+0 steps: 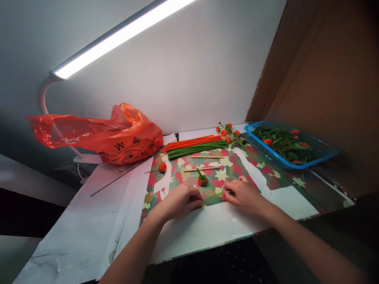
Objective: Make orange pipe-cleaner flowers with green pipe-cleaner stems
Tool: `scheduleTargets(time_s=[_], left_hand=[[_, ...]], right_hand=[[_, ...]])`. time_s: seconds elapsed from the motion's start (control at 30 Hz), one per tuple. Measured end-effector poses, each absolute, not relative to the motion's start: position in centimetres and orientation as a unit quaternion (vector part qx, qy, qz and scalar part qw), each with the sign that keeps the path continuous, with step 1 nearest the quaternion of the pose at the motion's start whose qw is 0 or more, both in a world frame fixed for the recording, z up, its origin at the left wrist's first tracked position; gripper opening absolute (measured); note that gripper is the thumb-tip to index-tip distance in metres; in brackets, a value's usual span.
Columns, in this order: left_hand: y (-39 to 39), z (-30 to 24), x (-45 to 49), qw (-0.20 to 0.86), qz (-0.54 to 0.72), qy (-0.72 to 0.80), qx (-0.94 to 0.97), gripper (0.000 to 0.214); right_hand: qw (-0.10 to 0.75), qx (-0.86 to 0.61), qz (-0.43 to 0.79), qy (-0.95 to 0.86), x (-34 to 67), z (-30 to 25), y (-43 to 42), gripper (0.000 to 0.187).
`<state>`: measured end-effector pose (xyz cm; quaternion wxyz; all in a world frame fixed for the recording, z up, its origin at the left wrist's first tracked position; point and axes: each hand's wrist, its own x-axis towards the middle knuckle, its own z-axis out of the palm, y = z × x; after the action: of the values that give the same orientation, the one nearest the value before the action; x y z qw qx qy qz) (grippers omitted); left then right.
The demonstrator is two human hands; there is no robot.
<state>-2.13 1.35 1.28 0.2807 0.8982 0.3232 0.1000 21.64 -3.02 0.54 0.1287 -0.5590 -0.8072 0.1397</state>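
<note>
My left hand (pixel 184 200) rests low over the patterned sheet, its fingers curled together; what they hold, if anything, is hidden. My right hand (pixel 245 195) is closed in a pinch to the right, with a small pale curved edge at its fingertips, too small to name. Just beyond and between the hands, a fuzzy orange flower head (pixel 202 180) with a green top and short green stem lies on the sheet. Farther off are two thin wooden sticks (pixel 209 157). Another orange flower head (pixel 162 167), with thin wires, lies to the left.
Bundles of orange pipe cleaners (pixel 194 142) and green pipe cleaners (pixel 198 149) lie at the back, beside finished-looking orange flowers (pixel 224 133). A blue basket (pixel 299 166) of leaves and flowers stands right. An orange plastic bag (pixel 127 138), a long dark rod (pixel 118 176) and a lamp (pixel 124 37) occupy the left.
</note>
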Motion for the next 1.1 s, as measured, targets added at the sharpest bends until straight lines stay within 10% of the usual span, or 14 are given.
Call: scheduleTargets(time_s=[1.1], left_hand=[[1.1,-0.7,4.7,0.183,0.202,0.238,0.932,0.025]], right_hand=[[0.145,-0.517,0.232,-0.811,23.0,0.5,-3.9,0.021]])
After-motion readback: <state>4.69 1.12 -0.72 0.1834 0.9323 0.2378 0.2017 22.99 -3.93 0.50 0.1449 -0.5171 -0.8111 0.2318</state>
